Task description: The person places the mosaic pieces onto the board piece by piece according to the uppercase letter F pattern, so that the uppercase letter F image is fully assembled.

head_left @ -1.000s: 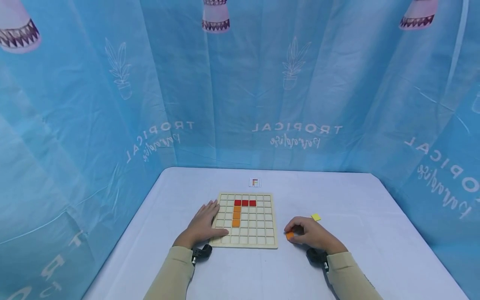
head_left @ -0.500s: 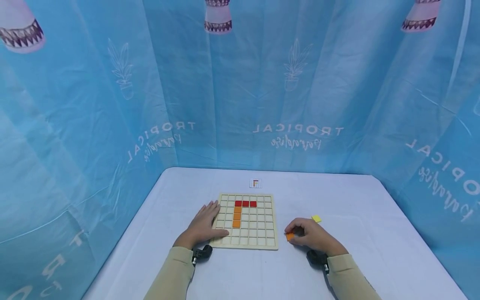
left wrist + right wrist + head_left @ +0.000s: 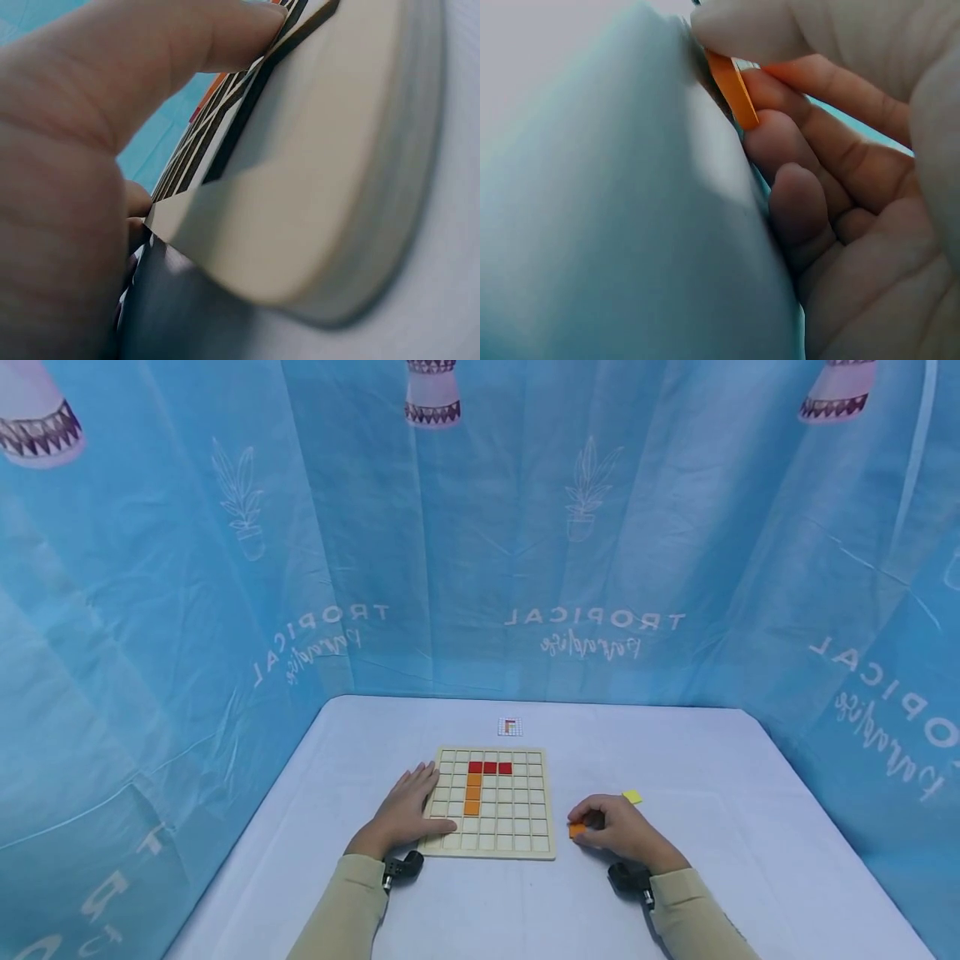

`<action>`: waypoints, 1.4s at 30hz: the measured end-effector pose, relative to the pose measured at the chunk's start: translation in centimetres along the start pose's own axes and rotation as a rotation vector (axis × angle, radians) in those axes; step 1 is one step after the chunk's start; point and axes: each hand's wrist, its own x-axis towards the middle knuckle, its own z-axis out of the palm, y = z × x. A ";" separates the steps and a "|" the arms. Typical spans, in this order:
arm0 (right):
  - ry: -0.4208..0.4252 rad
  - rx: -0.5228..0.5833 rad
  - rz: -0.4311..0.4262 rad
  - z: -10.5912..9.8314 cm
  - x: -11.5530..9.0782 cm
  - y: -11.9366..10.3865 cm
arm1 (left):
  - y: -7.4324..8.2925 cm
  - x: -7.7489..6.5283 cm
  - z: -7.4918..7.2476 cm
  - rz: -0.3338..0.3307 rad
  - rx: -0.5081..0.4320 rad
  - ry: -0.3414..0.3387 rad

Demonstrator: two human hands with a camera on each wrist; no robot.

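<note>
A pale wooden grid board (image 3: 517,853) lies flat on the white table. My left hand (image 3: 401,807) rests on its left edge, fingers spread along the side and thumb across the lower left squares. A row of red tiles (image 3: 491,768) and a column of orange tiles (image 3: 472,793) below its left end sit in the grid. Right of the board, my right hand (image 3: 626,831) pinches a loose orange tile (image 3: 576,831) between thumb and fingers. In the right wrist view that orange tile (image 3: 733,88) stands tilted close over the tablecloth.
Just behind my right hand lies a yellow tile (image 3: 632,796), partly covered by the hand. A small printed card (image 3: 510,727) with a coloured grid pattern lies beyond the board. Blue printed curtains (image 3: 480,527) enclose the table (image 3: 420,910) at the back and sides.
My right hand has shifted slightly left with the orange tile still pinched. The left hand and the tiles on the board stay as they were.
</note>
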 end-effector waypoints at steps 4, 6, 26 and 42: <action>0.009 0.005 0.021 0.2 0.3 -0.2 | -0.1 -0.1 -0.1 0.006 0.001 -0.003; 0.020 0.009 0.036 0.2 0.5 -0.4 | -0.2 -0.1 -0.2 0.010 0.001 -0.003; 0.140 -0.019 0.056 1.0 3.8 -2.7 | -0.2 0.5 -0.4 -0.013 0.010 -0.007; 0.050 -0.017 -0.086 4.1 6.9 -6.3 | 0.1 0.1 0.1 -0.025 -0.006 -0.003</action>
